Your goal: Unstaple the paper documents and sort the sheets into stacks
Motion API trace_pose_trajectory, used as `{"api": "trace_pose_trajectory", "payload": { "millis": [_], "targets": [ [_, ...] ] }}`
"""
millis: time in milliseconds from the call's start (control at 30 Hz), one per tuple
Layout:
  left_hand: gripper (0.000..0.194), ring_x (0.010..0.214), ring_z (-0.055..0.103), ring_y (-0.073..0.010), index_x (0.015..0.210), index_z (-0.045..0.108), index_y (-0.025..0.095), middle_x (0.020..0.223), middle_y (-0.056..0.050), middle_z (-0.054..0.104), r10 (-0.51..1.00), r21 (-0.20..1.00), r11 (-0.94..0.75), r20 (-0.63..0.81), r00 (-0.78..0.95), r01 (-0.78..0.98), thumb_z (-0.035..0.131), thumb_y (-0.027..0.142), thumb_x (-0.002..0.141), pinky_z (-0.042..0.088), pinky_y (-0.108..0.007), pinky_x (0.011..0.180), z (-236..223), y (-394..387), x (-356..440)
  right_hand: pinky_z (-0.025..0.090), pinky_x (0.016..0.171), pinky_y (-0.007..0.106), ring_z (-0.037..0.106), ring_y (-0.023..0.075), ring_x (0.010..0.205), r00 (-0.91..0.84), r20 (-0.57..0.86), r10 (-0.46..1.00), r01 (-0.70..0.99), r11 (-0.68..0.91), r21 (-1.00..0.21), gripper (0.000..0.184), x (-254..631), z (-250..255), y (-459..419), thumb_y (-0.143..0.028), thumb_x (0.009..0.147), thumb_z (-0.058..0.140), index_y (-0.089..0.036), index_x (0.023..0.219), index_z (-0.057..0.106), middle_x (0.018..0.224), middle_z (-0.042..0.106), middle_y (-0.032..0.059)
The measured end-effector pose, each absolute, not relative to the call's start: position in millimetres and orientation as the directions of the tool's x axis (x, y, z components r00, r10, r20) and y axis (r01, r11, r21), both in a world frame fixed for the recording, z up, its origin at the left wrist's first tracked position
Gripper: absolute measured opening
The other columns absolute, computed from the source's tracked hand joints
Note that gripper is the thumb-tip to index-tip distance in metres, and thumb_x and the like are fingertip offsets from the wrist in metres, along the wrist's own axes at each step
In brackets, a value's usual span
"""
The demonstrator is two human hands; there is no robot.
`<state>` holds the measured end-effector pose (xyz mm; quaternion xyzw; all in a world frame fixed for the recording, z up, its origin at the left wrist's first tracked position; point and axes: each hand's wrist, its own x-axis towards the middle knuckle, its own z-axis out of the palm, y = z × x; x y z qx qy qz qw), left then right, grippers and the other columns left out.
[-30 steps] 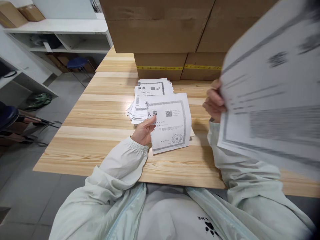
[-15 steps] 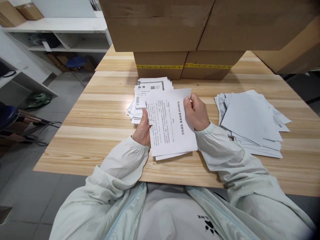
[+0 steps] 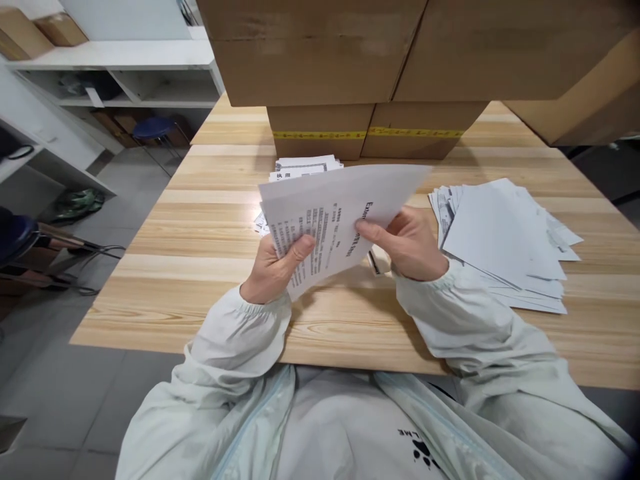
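Printed paper sheets (image 3: 330, 233) are held up, tilted, between both hands over the table's front half. My left hand (image 3: 275, 267) is closed on their left side, thumb on the printed face. On the right side my right hand (image 3: 410, 243) pinches them, its thumb covering part of the heading. Behind the held sheets lies a stack of printed papers (image 3: 305, 167), mostly hidden by them. A small dark-and-white piece (image 3: 375, 262) shows beneath the sheets by my right hand; I cannot make out what it is. Right of my right hand lies a loose paper pile (image 3: 500, 233), blank sheet on top.
Cardboard boxes (image 3: 320, 53) with yellow tape are stacked at the back of the wooden table (image 3: 175, 267). Another carton (image 3: 590, 100) stands at the far right. To the left are white shelves (image 3: 125, 53) and a blue stool (image 3: 155, 127).
The held sheets have turned and lifted from lying near the tabletop, now covering more of the stack behind. My left hand has shifted left; my right hand's thumb has moved onto the printed face.
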<state>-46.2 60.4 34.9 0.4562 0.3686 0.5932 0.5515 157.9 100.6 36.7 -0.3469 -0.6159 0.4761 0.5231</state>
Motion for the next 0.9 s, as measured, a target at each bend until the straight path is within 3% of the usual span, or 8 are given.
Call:
{"api": "trace_pose_trajectory", "payload": {
  "millis": [167, 467, 600, 900],
  "targets": [
    [0.026, 0.089, 0.071, -0.0276, 0.076, 0.076, 0.021, 0.085, -0.004, 0.076, 0.977, 0.967, -0.211, 0.203, -0.070, -0.143, 0.088, 0.040, 0.063, 0.056, -0.042, 0.084, 38, 66, -47, 0.062, 0.078, 0.042, 0.072, 0.0235, 0.089, 0.057, 0.479, 0.876, -0.025, 0.481, -0.877, 0.015, 145, 25, 81, -0.042, 0.080, 0.076, -0.031, 0.090, 0.075, 0.093, 0.077, -0.0002],
    [0.027, 0.091, 0.070, -0.0265, 0.083, 0.076, 0.019, 0.091, -0.006, 0.077, 0.991, 0.982, -0.114, 0.122, 0.046, -0.148, 0.088, 0.033, 0.062, 0.056, -0.041, 0.086, 24, 68, -37, 0.061, 0.073, 0.039, 0.072, 0.0208, 0.080, 0.184, 0.540, 0.821, 0.104, 0.530, -0.841, 0.011, 160, 0, 70, -0.035, 0.081, 0.074, -0.030, 0.091, 0.075, 0.090, 0.077, -0.0005],
    [0.025, 0.091, 0.070, -0.0256, 0.085, 0.076, 0.019, 0.092, -0.006, 0.077, 0.985, 0.987, -0.098, 0.114, 0.126, -0.124, 0.084, 0.034, 0.068, 0.056, -0.040, 0.086, 10, 64, -28, 0.060, 0.075, 0.038, 0.071, 0.0211, 0.085, 0.224, 0.548, 0.806, 0.109, 0.538, -0.836, 0.017, 170, -14, 62, -0.035, 0.082, 0.074, -0.028, 0.098, 0.072, 0.094, 0.076, 0.0023],
    [0.024, 0.094, 0.071, -0.0273, 0.084, 0.077, 0.020, 0.092, -0.007, 0.077, 0.992, 0.985, -0.072, 0.087, 0.091, -0.155, 0.085, 0.036, 0.068, 0.054, -0.042, 0.092, 6, 57, -19, 0.059, 0.077, 0.036, 0.071, 0.0216, 0.090, 0.204, 0.543, 0.814, 0.153, 0.522, -0.839, 0.025, 170, -18, 56, -0.045, 0.089, 0.063, -0.026, 0.104, 0.069, 0.097, 0.075, 0.0060]
  ]
}}
